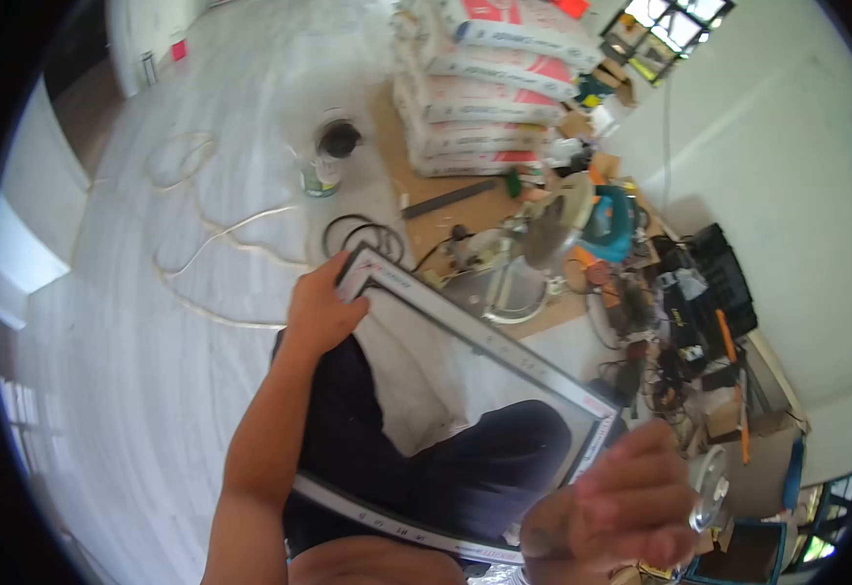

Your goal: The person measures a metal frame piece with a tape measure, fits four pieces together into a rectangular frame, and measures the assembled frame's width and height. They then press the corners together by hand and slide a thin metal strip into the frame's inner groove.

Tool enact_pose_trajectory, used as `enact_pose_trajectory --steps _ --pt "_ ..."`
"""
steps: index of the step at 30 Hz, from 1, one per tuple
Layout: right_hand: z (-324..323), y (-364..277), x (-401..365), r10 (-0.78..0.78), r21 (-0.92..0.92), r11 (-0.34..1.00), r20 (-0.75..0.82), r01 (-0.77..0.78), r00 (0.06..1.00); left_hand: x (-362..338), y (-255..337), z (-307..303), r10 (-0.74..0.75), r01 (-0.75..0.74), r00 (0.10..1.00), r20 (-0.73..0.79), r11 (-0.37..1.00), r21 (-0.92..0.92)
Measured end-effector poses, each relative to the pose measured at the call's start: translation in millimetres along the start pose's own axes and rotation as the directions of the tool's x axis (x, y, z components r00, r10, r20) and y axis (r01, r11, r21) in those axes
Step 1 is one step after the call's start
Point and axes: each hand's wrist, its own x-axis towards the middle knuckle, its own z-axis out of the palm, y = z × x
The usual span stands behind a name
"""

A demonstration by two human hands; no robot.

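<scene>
A rectangular frame (484, 341) with pale, printed edges and a clear pane lies tilted across the person's lap, over dark trousers. My left hand (322, 304) grips its upper left corner, with the thumb on the face of the frame. Near the lower right corner, my right hand (631, 497) is raised close to the camera and blurred. Its fingers are curled in, and whether they hold anything small cannot be made out. Through the pane, the legs and a light cloth (411, 380) show.
Stacked bags (489, 97) stand ahead on brown board. A miter saw (543, 234) sits right of centre, with tools and a black case (723, 278) along the wall. A pale cord (197, 253) loops over the floor at left, near a jar (320, 179).
</scene>
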Motion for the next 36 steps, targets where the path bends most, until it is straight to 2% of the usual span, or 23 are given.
enact_pose_trajectory --steps 1,2,3,4,5,7,11,12,14,16,20,22,26,28,32,36 --pt "-5 -8 3 0.030 0.021 0.999 -0.012 -0.029 0.999 -1 5 -3 -0.027 0.027 1.000 0.014 1.000 -0.003" --pt "-14 -23 13 0.105 0.085 0.988 0.271 -0.133 0.957 -3 4 -7 -0.037 0.037 0.999 0.008 0.999 0.017" --pt "-21 -29 20 0.136 0.114 0.966 0.539 -0.232 0.831 -2 5 -6 -0.047 0.047 0.999 0.011 0.999 -0.003" --pt "-22 -30 19 0.124 0.230 0.918 0.608 -0.324 0.784 -2 5 -6 -0.048 0.049 0.998 0.028 0.998 -0.032" --pt "-23 -31 19 0.119 0.226 0.922 0.606 -0.314 0.787 -1 5 -1 -0.037 0.038 0.999 0.028 0.999 -0.037" --pt "-21 -36 15 0.139 0.335 0.820 0.671 -0.465 0.729 -1 1 -3 -0.059 0.059 0.997 0.044 0.998 0.001" --pt "-21 -39 16 0.142 0.355 0.813 0.648 -0.461 0.748 -2 1 -8 -0.017 0.017 1.000 0.020 1.000 -0.005" --pt "-16 -39 13 0.176 0.361 0.811 0.600 -0.461 0.780 1 4 -11 -0.015 0.015 1.000 0.009 1.000 -0.004" --pt "-13 -36 12 0.224 0.357 0.806 0.553 -0.472 0.802 0 9 -15 -0.114 0.116 0.989 0.095 0.993 -0.015" --pt "-8 -31 13 0.106 0.488 0.712 0.635 -0.504 0.765 -3 8 -11 -0.091 0.092 0.992 0.091 0.996 -0.014" --pt "-6 -31 14 0.124 0.527 0.632 0.654 -0.568 0.746 -2 2 -11 -0.038 0.039 0.999 0.023 0.998 -0.043" --pt "2 -34 12 0.189 0.553 0.630 0.572 -0.546 0.798 -2 1 -12 -0.040 0.041 0.999 0.024 0.998 -0.043" --pt "9 -39 19 0.239 0.554 0.574 0.591 -0.603 0.770 -2 1 -13 -0.051 0.052 0.998 0.045 0.998 -0.024" --pt "8 -37 23 0.218 0.558 0.485 0.669 -0.673 0.711 -2 3 -14 -0.050 0.052 0.998 0.047 0.997 -0.050" --pt "16 -29 20 0.183 0.601 0.437 0.669 -0.669 0.721 -2 0 -14 -0.032 0.035 0.999 0.033 0.997 -0.074" --pt "22 -33 19 0.235 0.597 0.382 0.676 -0.706 0.699 -1 3 -15 -0.044 0.048 0.998 0.052 0.996 -0.070"
